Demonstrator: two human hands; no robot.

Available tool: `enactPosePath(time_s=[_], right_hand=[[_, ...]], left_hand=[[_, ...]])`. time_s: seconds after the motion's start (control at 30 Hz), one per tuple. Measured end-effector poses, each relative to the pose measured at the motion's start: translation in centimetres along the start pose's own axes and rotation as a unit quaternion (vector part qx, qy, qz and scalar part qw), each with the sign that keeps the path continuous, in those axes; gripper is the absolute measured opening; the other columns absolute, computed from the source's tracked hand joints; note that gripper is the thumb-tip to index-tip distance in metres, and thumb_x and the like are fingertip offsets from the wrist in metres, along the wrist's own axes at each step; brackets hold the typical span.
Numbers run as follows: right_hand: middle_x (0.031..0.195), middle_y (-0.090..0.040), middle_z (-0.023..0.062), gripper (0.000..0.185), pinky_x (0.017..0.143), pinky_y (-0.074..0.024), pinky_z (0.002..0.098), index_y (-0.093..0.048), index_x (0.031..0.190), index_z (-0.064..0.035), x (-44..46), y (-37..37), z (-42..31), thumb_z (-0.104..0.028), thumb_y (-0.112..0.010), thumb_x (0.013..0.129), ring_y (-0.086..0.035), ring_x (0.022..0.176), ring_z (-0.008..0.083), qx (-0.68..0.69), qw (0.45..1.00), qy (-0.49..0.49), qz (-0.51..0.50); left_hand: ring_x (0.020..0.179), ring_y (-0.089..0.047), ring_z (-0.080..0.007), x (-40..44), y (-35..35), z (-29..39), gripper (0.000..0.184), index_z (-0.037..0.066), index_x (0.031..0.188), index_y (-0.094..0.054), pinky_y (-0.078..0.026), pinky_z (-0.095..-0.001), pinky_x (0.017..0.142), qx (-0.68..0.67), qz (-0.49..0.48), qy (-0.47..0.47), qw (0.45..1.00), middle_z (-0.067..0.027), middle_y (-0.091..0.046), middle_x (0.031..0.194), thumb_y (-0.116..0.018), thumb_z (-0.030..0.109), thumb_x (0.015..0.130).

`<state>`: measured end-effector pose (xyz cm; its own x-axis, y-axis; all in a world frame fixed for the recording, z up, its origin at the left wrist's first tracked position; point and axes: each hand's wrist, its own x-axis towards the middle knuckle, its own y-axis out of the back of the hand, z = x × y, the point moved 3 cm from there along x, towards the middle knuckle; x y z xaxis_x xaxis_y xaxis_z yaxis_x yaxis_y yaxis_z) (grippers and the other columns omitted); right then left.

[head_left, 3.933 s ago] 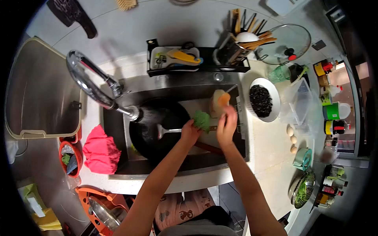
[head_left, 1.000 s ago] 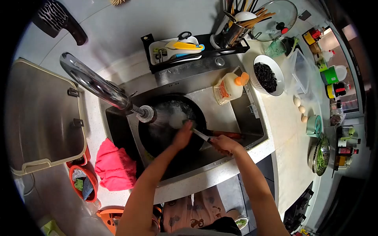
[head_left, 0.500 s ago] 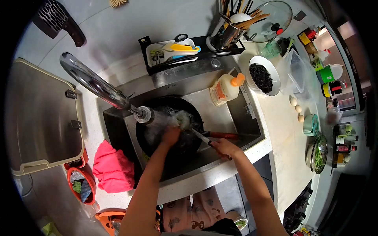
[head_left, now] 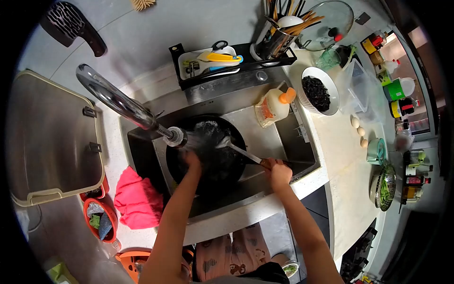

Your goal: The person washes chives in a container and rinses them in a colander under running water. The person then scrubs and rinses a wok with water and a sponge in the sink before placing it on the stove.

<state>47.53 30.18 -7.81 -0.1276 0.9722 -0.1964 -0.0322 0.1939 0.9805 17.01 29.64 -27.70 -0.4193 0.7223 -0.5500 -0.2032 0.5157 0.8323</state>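
Inside the sink (head_left: 291, 163) sits a black wok (head_left: 172, 163) with water in it. My right hand (head_left: 279, 173) is closed round the handle of a long metal spatula (head_left: 243, 152), whose head lies over the wok. Below the running tap (head_left: 177, 137), my left hand (head_left: 191, 160) is in the spray above the wok's left side, apart from the spatula. Water and blur hide its fingers, so whether it holds anything cannot be made out.
A soap bottle (head_left: 273, 108) with an orange top stands in the sink's back right. A pink cloth (head_left: 137, 199) lies on the left edge. On the right counter are a white bowl (head_left: 306, 105) of dark pieces and several eggs (head_left: 361, 131).
My left hand has moved left and up, away from the spatula's head to under the tap. My right hand keeps the spatula and has shifted slightly right; the wok's red handle is now hidden.
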Motion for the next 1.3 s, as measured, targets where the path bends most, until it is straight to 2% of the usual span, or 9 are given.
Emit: enactPosePath(time_s=[0.1, 0.17, 0.27, 0.4, 0.63, 0.9, 1.1, 1.27, 1.3], right_hand=[[0.082, -0.055, 0.0066, 0.031, 0.053, -0.0470, 0.0383, -0.054, 0.096, -0.0187, 0.5, -2.2, 0.0, -0.025, -0.064, 0.068, -0.059, 0.065, 0.0254, -0.009, 0.999, 0.042, 0.018], [0.080, -0.057, 0.0074, 0.030, 0.053, -0.0467, 0.0385, -0.053, 0.096, -0.0183, 1.0, -4.3, -0.4, -0.028, -0.062, 0.070, -0.060, 0.066, 0.0256, -0.029, 0.997, 0.059, -0.029], [0.077, -0.059, 0.0084, 0.029, 0.054, -0.0463, 0.0393, -0.052, 0.095, -0.0173, 2.1, -4.0, -1.3, -0.035, -0.057, 0.073, -0.060, 0.067, 0.0261, -0.034, 0.988, 0.067, -0.134], [0.071, -0.062, 0.0082, 0.032, 0.055, -0.0457, 0.0404, -0.052, 0.097, -0.0163, 2.7, -4.1, -1.0, -0.041, -0.053, 0.077, -0.060, 0.067, 0.0268, -0.001, 0.977, 0.096, -0.190], [0.067, -0.060, 0.0071, 0.029, 0.053, -0.0450, 0.0405, -0.053, 0.087, -0.0143, 3.1, -4.4, -0.1, -0.041, -0.054, 0.076, -0.059, 0.063, 0.0268, 0.013, 0.985, 0.095, -0.145], [0.056, -0.057, 0.0069, 0.023, 0.044, -0.0433, 0.0378, -0.051, 0.079, -0.0130, 1.3, -0.9, -1.0, -0.035, -0.057, 0.074, -0.056, 0.049, 0.0261, 0.019, 0.997, 0.064, -0.047], [0.054, -0.056, 0.0097, 0.016, 0.042, -0.0441, 0.0386, -0.049, 0.083, -0.0076, -1.2, -2.0, -4.9, -0.023, -0.047, 0.081, -0.058, 0.049, 0.0265, -0.030, 0.993, 0.091, -0.062], [0.063, -0.060, 0.0141, 0.015, 0.052, -0.0471, 0.0411, -0.049, 0.083, -0.0028, -1.8, -2.0, -8.9, -0.016, -0.044, 0.082, -0.060, 0.058, 0.0303, 0.058, 0.990, 0.066, -0.111], [0.064, -0.059, 0.0145, 0.015, 0.052, -0.0473, 0.0413, -0.049, 0.083, -0.0022, -1.7, -1.7, -9.3, -0.017, -0.045, 0.081, -0.060, 0.059, 0.0309, 0.058, 0.990, 0.073, -0.107]], left_hand=[[0.079, -0.052, -0.0210, 0.2, -0.5, 0.5, 0.035, 0.004, 0.115, -0.051, -0.044, -0.0345, 0.069, 0.122, 0.041, -0.108, 0.986, -0.0104, -0.052, 0.112, -0.038, 0.024, 0.090], [0.111, -0.041, -0.0304, -1.3, -0.1, 2.6, 0.027, 0.000, 0.105, -0.055, -0.034, -0.0353, 0.090, -0.594, 0.023, -0.204, 0.778, -0.0163, -0.042, 0.122, -0.041, 0.014, 0.087], [0.118, -0.035, -0.0304, -5.6, 4.6, 5.8, 0.032, -0.001, 0.115, -0.047, -0.029, -0.0342, 0.096, -0.405, 0.186, -0.398, 0.802, -0.0171, -0.036, 0.129, -0.038, 0.012, 0.088], [0.120, -0.030, -0.0345, -0.8, 3.8, 5.6, 0.039, 0.003, 0.124, -0.037, -0.028, -0.0364, 0.096, -0.626, 0.049, -0.260, 0.734, -0.0164, -0.035, 0.129, -0.039, 0.011, 0.086], [0.120, -0.030, -0.0329, -3.0, 4.1, 7.0, 0.036, 0.005, 0.122, -0.039, -0.023, -0.0395, 0.100, -0.340, 0.179, -0.420, 0.822, -0.0168, -0.032, 0.131, -0.035, 0.014, 0.087], [0.105, -0.045, -0.0234, 1.8, 2.3, 5.8, 0.041, 0.002, 0.120, -0.040, -0.037, -0.0346, 0.088, -0.733, -0.124, 0.048, 0.667, -0.0111, -0.045, 0.119, -0.036, 0.028, 0.090], [0.108, -0.042, -0.0265, -2.3, 3.2, 8.8, 0.044, 0.006, 0.123, -0.037, -0.039, -0.0371, 0.088, -0.911, -0.165, 0.246, 0.288, -0.0117, -0.044, 0.118, -0.040, 0.034, 0.089], [0.100, -0.046, -0.0275, -11.9, 6.3, 9.8, 0.051, 0.002, 0.114, -0.044, -0.038, -0.0436, 0.082, -0.849, -0.219, 0.118, 0.466, -0.0126, -0.047, 0.110, -0.050, 0.042, 0.083], [0.067, -0.049, -0.0219, -14.0, 7.4, 9.6, 0.036, -0.001, 0.087, -0.053, -0.039, -0.0357, 0.065, -0.770, -0.189, 0.174, 0.584, -0.0099, -0.052, 0.080, -0.048, 0.035, 0.086]])
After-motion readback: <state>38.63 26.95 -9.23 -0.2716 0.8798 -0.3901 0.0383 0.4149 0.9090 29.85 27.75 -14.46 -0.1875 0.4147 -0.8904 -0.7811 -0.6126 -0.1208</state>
